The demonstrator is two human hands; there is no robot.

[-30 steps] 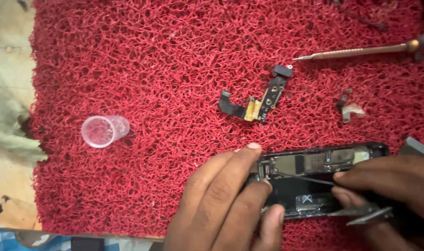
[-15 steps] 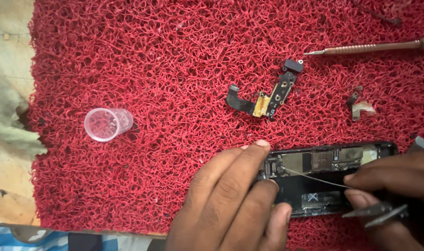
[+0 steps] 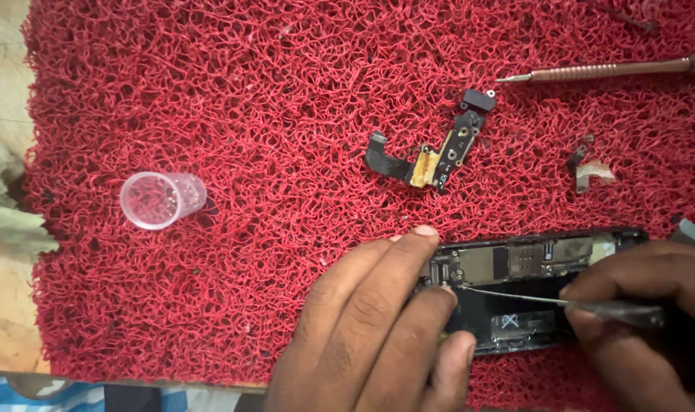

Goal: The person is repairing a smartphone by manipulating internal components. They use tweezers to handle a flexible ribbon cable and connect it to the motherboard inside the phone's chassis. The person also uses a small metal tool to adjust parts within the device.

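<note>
An opened black phone [image 3: 542,263] lies on a red looped mat [image 3: 271,114] at the lower right, its circuit board showing. My left hand [image 3: 374,328] presses down on the phone's left end with the fingertips. My right hand [image 3: 641,305] pinches thin metal tweezers [image 3: 530,297], whose tip reaches the board near my left index finger. A removed black flex part with a yellow patch [image 3: 431,156] lies above the phone.
A small clear plastic cup [image 3: 158,200] lies on its side at the left. A copper-coloured screwdriver [image 3: 614,70] rests at the top right. A small metal bracket [image 3: 587,169] sits right of the flex part. Worn table surface [image 3: 4,152] borders the mat on the left.
The view has shifted slightly, so everything sits a little lower right in frame. The tweezers' tip has moved left along the board towards my left fingers. My left hand stays on the phone.
</note>
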